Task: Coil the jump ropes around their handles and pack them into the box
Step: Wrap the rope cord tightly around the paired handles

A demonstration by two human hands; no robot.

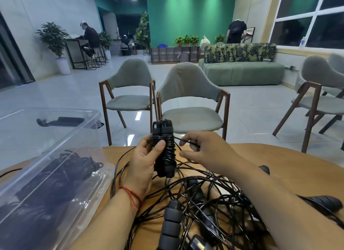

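Jump ropes already coiled (61,175) lie inside the clear plastic box (78,136), which sits at the left end of the tabletop (288,167). Right of the box, the left hand (144,166) holds a pair of black handles (163,132) upright above the tabletop. Its grip is closed round the lower part of the pair, with the thumb laid across the front. Rope turns (168,151) are wound round the middle of the handles. Just right of the pair, the right hand (204,149) pinches the free strand (186,142) in its fingers. The strand runs taut from the windings to this grip. Nearer, below both hands, a tangle of loose ropes (210,199) covers the tabletop, with a grey segmented handle (171,221) lying in it. At the right edge, another black handle (325,203) lies on the tabletop.
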